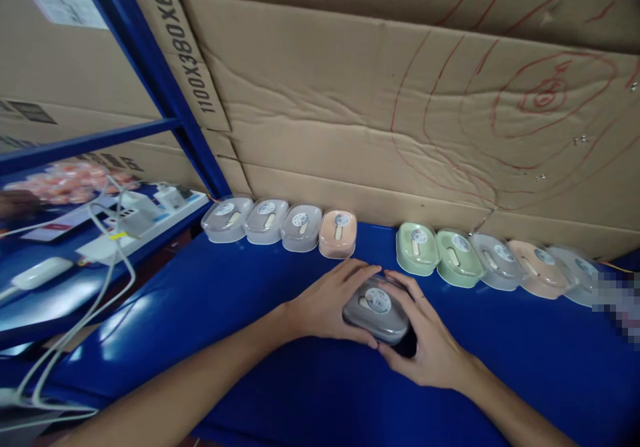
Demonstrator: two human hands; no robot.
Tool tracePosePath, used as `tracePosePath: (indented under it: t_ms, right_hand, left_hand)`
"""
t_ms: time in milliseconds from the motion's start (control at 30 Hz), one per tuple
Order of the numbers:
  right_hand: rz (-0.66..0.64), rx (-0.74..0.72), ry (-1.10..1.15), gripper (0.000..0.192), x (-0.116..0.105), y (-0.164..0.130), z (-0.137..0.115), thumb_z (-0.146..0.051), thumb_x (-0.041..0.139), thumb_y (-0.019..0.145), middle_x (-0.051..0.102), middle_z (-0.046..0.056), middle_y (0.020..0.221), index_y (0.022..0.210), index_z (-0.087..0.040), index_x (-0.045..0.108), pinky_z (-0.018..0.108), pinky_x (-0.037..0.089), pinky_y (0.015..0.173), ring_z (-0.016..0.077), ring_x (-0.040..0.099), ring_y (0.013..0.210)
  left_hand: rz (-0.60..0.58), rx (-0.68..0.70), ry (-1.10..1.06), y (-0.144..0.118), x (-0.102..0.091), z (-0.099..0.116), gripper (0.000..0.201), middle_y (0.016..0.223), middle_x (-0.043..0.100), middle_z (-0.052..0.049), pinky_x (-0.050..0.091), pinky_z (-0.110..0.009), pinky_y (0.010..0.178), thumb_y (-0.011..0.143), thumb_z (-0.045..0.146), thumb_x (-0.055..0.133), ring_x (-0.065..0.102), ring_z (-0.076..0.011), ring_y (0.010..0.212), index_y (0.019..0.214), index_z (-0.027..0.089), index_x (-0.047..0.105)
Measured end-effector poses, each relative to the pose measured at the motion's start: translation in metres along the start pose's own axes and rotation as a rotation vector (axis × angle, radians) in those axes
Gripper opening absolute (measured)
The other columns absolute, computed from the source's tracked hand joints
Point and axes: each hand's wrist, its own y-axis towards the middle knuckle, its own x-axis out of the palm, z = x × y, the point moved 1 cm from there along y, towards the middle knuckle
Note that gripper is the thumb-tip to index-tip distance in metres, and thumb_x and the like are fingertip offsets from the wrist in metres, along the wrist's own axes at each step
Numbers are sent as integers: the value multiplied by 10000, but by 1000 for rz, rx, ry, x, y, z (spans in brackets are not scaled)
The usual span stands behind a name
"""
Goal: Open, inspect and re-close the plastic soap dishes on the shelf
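A small grey plastic box with a clear lid, a round white sticker and a cream tab is held between my two hands at the middle of the blue table. My left hand wraps around its left side, thumb along the near edge. Around the right side curls my right hand, its thumb near the left thumb. The box is tilted, and its underside is hidden. Just behind stands an orange box of the same shape, at the end of a row with several grey boxes.
To the right, a second row holds green boxes, grey ones and another orange box. A cardboard wall closes off the back. At left are a power strip, loose white cables and a blue frame post.
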Motion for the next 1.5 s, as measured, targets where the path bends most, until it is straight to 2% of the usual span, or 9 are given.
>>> tracePosePath:
  t_ms: [100, 300, 433, 567, 700, 900, 1100, 1233, 1500]
  right_hand:
    - [-20, 62, 33, 941, 2, 1, 8, -352, 797, 892, 419, 169, 1669, 1687, -279, 298, 553, 505, 1240, 386, 467, 1554]
    - [-6, 40, 63, 942, 4, 10, 18, -401, 847, 854, 550, 148, 1576, 1651, -304, 355, 540, 550, 1178, 380, 589, 1438]
    - [-15, 7, 63, 969, 4, 17, 21, -416, 859, 842, 584, 145, 1562, 1661, -313, 351, 561, 541, 1173, 386, 605, 1421]
    - [49, 1, 33, 969, 5, 19, 27, -484, 873, 823, 603, 147, 1576, 1650, -304, 401, 604, 504, 1198, 404, 613, 1425]
    - [99, -8, 54, 968, 8, 21, 29, -546, 886, 802, 622, 160, 1566, 1624, -280, 450, 590, 519, 1179, 397, 634, 1409]
    - [123, 67, 62, 971, 8, 23, 31, -629, 910, 759, 646, 174, 1536, 1568, -264, 518, 592, 531, 1161, 401, 656, 1384]
    - [124, 76, 73, 970, 3, 26, 42, -617, 936, 732, 662, 179, 1508, 1535, -235, 549, 591, 515, 1176, 399, 664, 1366]
    - [126, 74, 101, 954, -3, 28, 50, -619, 944, 715, 652, 180, 1530, 1503, -219, 586, 591, 484, 1212, 409, 638, 1401]
    - [78, 127, 300, 937, -8, 26, 61, -549, 978, 676, 667, 142, 1484, 1464, -225, 589, 534, 502, 1199, 355, 656, 1359]
  left_hand:
    - [-1, -15, 38, 1, -1, -3, 1204, 1563, 527, -196, 480, -619, 1213, 730, 781, 890, 546, -423, 1450, 1679, 290, 335]
    - [-19, -8, 73, 1, -1, 0, 1202, 1592, 501, -196, 443, -617, 1252, 745, 741, 902, 519, -419, 1478, 1688, 280, 316]
    - [0, -37, 25, -1, -2, -1, 1217, 1598, 485, -180, 439, -605, 1266, 737, 705, 921, 507, -404, 1494, 1695, 298, 290]
    - [-16, -33, 17, -1, -5, -1, 1142, 1651, 447, -160, 428, -626, 1269, 795, 600, 903, 470, -403, 1531, 1702, 331, 262]
    - [-8, -14, 36, -1, -5, -3, 1049, 1685, 429, -155, 392, -613, 1297, 849, 502, 858, 460, -394, 1552, 1701, 308, 277]
    - [15, -59, 64, 4, 0, -10, 1095, 1707, 424, -181, 378, -630, 1295, 816, 603, 875, 445, -424, 1569, 1692, 276, 305]
    - [64, -111, 84, 12, 3, -10, 1188, 1734, 410, -180, 330, -610, 1326, 741, 643, 921, 396, -441, 1601, 1685, 241, 322]
    - [99, -151, 108, 15, 10, -7, 1156, 1740, 396, -182, 311, -600, 1332, 773, 659, 891, 373, -423, 1614, 1685, 237, 321]
    - [135, -188, 76, 15, 22, 2, 1134, 1728, 396, -200, 312, -623, 1321, 792, 639, 880, 352, -435, 1624, 1690, 232, 320]
